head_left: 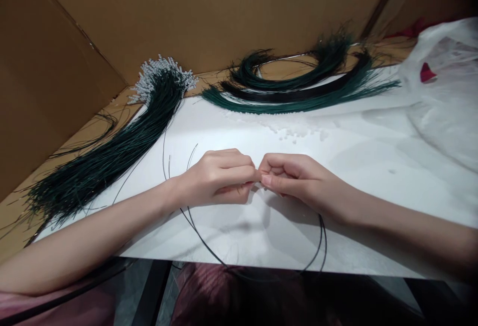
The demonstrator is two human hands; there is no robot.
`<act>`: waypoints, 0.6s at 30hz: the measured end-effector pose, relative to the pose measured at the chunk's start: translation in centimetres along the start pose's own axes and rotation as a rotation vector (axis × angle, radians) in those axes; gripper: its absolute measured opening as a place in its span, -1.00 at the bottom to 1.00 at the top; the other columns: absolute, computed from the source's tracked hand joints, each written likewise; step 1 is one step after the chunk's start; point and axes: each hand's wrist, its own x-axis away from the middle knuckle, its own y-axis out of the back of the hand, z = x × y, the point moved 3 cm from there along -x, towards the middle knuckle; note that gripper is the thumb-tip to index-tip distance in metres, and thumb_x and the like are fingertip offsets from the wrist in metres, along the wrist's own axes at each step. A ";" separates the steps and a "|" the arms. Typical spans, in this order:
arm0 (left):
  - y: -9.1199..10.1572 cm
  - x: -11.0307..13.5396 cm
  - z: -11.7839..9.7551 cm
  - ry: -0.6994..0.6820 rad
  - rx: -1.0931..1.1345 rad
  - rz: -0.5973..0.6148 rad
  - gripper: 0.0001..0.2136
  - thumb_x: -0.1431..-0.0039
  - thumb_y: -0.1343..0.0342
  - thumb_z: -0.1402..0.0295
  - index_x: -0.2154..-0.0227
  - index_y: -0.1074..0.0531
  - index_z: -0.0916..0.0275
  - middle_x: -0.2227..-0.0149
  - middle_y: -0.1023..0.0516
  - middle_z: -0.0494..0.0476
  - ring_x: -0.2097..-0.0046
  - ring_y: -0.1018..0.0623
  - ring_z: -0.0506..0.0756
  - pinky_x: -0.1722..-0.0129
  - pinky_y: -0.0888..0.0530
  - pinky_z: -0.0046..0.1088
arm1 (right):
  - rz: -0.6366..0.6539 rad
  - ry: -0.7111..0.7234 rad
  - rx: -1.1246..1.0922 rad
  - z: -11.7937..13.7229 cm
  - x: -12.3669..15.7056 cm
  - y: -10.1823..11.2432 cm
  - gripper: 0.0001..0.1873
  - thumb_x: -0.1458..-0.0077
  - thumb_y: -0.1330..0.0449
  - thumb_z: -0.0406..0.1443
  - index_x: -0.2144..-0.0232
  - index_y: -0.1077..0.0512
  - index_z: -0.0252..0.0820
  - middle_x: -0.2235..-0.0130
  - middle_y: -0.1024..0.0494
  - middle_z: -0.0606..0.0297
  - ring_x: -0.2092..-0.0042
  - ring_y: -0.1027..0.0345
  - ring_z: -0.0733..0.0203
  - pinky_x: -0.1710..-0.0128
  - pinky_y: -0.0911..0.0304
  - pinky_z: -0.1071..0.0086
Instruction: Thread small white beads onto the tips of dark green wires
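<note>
"Pink cloth (74, 306) sits nearest, low on the left, with the left forearm (93, 241) just above it. And the hands?"

"Left hand (220, 176) and right hand (297, 176) meet fingertip to fingertip over the desk (354, 162). Each grip is pressed together, seemingly pinching thin dark wires (203, 241); the exact contact is hidden."

"Which way do those wires lie?"

"They loop below both hands, toward the body, dipping past the desk's near edge. Two or more loose ends stick up beyond the left wrist. At the pinch itself, their direction is hidden."

"Which hand is nearer the white-tipped green wire bundle (138, 137)?"

"Left. That bundle lies beyond the left forearm, its long axis slanting away from the near left, white tips farthest off."

"And straight ahead?"

"Curved green wires (298, 102), well apart from both hands, with small white beads (272, 129) along their near side."
</note>
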 end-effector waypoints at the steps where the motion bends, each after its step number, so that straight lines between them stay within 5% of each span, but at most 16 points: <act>1: 0.0 0.0 0.0 0.004 0.011 -0.004 -0.92 -0.17 -0.10 0.48 0.28 -0.41 0.21 0.46 -0.45 0.03 0.40 -0.43 -0.02 0.33 -0.45 -0.49 | 0.005 0.000 -0.002 0.0 0.0 0.0 -0.88 -0.16 -0.11 -0.36 0.44 -0.32 -0.23 0.57 -0.17 0.46 0.56 0.01 0.43 0.60 0.14 0.47; 18: 0.5 0.0 0.0 0.140 0.171 -0.077 -0.93 -0.14 -0.22 0.46 0.31 -0.48 0.33 0.41 -0.56 0.14 0.39 -0.52 -0.03 0.43 -0.46 -0.58 | -0.049 0.019 -0.076 -0.3 0.1 0.0 -0.85 -0.13 -0.18 -0.30 0.44 -0.30 -0.22 0.59 -0.20 0.49 0.58 0.03 0.45 0.61 0.15 0.47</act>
